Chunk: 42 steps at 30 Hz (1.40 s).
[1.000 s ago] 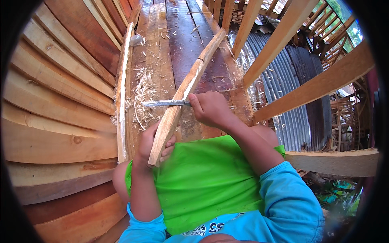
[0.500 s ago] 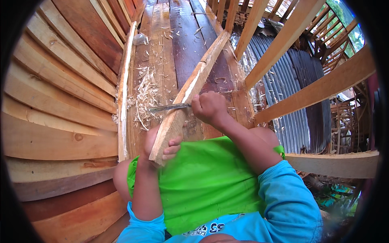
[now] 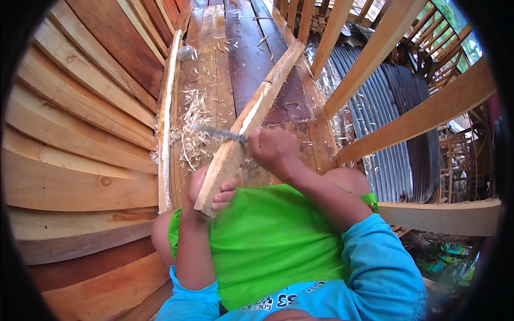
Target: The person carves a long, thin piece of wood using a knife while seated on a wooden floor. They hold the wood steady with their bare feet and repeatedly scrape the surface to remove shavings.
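Head view: right hand (image 3: 276, 150) clenched, knuckles up, around the handle end of a knife (image 3: 214, 131); the handle itself mostly hidden in the fist. Blade slightly blurred, crossing over the upper edge of a long wooden bar (image 3: 250, 115), its tip pointing left. Cannot tell whether the edge bites into the wood.

Left hand (image 3: 197, 184) grasping the near end of the same bar from beneath, fingers curled up onto its right side. Bar runs slantwise, near end above the lap, far end up and right, close to the right side of the floor; contact there unclear. A pale streak and a dark notch mark its upper face.

Below the hands, green shorts (image 3: 278, 230) across the lap; blue shirt (image 3: 383, 257) at the lower edge.

Left of the blade, curled shavings (image 3: 194, 109) heaped on the floorboards (image 3: 243, 51), with loose bits scattered farther off. A narrow pale strip of wood (image 3: 164, 134) lies along the left side, a small whitish object (image 3: 185, 52) near its far end.

Farther out: overlapping planks (image 3: 80, 171) at left; wooden slats (image 3: 369, 48) at right, corrugated metal sheets (image 3: 380, 101) beyond them.
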Motion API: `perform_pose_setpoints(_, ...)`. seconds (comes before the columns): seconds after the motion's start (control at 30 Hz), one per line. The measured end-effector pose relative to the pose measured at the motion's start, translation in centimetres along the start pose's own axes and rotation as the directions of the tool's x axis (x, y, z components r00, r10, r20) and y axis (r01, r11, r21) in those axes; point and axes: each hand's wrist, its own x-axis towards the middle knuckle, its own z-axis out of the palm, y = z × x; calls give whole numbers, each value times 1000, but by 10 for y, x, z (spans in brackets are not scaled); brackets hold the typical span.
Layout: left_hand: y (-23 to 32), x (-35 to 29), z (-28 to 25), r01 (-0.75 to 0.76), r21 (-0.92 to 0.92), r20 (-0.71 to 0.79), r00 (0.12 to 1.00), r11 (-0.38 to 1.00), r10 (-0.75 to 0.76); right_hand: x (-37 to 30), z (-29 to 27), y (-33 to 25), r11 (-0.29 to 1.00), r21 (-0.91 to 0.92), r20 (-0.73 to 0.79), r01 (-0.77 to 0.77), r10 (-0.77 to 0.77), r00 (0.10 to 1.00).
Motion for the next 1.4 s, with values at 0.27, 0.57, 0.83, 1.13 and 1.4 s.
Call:
perform_pose_setpoints(0.27, 1, 0, 3, 1, 30, -38, 999, 1000, 0, -2, -6, -1, 996, -15, -54, 89, -90, 994)
perform_pose_setpoints(0.57, 1, -1, 1, 1, 43, -15, 1000, 999, -1, 5, 0, -5, 998, -56, -21, -4, 3, 1000)
perform_pose_setpoints(0.83, 0, -1, 3, -15, 67, -72, 997, 998, 20, 9, -5, -4, 999, -44, -68, 27, -30, 997)
perform_pose_setpoints(1.13, 0, -1, 3, -9, 130, -74, 997, 991, 19, 21, 2, 11, 996, -78, -100, 47, -55, 993)
perform_pose_setpoints(1.4, -3, 2, 9, -4, 153, -79, 997, 988, 16, 45, 0, 49, 991, -83, -113, -107, 97, 989)
